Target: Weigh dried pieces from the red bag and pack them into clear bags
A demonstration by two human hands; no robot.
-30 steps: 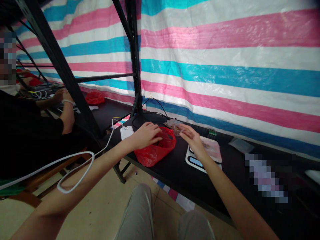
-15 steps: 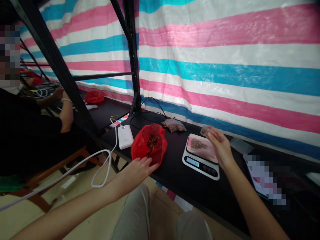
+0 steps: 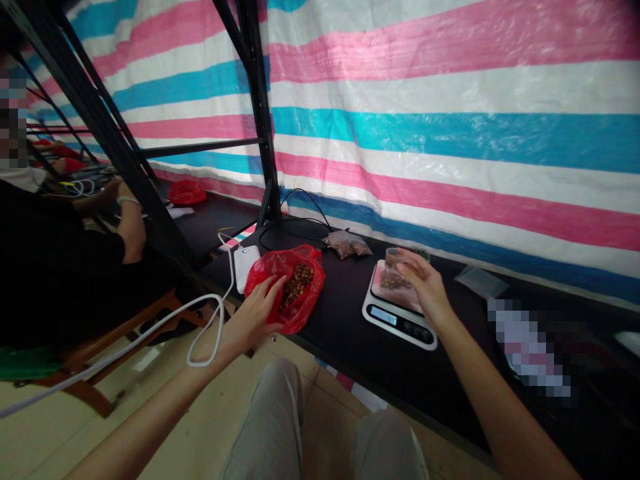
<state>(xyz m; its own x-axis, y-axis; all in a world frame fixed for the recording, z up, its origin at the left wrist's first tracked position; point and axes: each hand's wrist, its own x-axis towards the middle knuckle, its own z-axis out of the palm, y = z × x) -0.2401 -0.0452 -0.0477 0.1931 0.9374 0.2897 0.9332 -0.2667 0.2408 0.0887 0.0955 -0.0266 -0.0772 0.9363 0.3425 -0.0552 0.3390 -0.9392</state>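
Pinched in the fingertips of the right hand: a small clear container, held just over the far left corner of a white digital kitchen scale. On the scale's platform, right under that hand, a heap of brown pieces in clear wrapping; too small to tell what exactly.

Left of the scale, near the front edge of the black table, a red plastic bag, mouth open upward, more brown dried bits showing inside. Gripped at its near left rim by the left hand, fingers curled over the plastic.

Beyond the bag, toward the wall, two filled clear packets lying side by side. Just left of the bag, a white power bank, with a white cable looping off the table edge toward the near left. Right of the scale, a flat clear packet.

Behind everything, a striped tarpaulin in pink, white and blue, and a black steel rack upright. At the far left, a co-worker's black sleeve and hand, with a second red bag well apart on another stretch of table.
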